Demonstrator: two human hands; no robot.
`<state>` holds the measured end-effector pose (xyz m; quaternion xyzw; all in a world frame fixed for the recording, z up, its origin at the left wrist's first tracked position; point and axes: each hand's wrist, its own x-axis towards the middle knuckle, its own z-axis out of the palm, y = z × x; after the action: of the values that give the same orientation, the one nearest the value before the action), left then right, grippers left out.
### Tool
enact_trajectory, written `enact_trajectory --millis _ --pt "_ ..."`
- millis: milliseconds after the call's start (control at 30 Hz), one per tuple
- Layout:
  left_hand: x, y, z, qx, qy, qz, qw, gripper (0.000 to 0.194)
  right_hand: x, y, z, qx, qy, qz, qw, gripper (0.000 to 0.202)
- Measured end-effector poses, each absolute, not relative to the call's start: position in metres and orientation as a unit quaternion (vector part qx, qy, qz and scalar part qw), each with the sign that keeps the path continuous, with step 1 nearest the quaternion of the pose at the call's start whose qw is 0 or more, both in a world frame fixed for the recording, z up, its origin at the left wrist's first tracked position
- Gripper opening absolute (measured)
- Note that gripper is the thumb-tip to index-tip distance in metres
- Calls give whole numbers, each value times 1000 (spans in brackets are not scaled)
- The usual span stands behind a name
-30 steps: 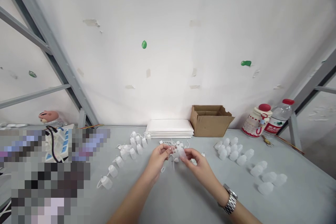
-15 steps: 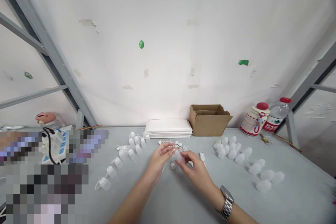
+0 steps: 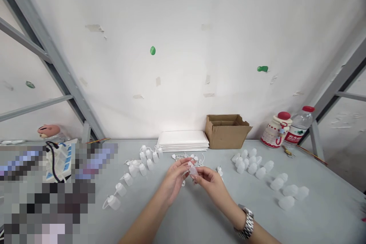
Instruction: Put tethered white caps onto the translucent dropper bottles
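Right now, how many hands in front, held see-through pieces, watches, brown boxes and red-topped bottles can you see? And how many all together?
Hands: 2 (left hand, right hand)
Held see-through piece: 1
Watch: 1
Brown box: 1
Red-topped bottles: 2 (patterned bottle, clear bottle)
Total: 7

At the back of the worktop (image 3: 194,217), a stack of flat rectangular panels (image 3: 183,138) lay left of a rectangular cardboard box (image 3: 227,137); in front, looped plastic pieces (image 3: 133,170) lay left, rounded plastic pieces (image 3: 260,173) right.
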<state>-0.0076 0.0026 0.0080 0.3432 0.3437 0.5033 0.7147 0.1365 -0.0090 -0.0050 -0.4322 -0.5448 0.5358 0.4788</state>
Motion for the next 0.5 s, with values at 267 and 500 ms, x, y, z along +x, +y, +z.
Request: enact_trajectory --millis 267,500 --pt "-9 1 9 333 338 483 736 25 136 -14 6 -285 -382 743 470 17" --pt "-8 2 4 337 317 485 742 25 138 -13 1 -255 -334 785 455 15"
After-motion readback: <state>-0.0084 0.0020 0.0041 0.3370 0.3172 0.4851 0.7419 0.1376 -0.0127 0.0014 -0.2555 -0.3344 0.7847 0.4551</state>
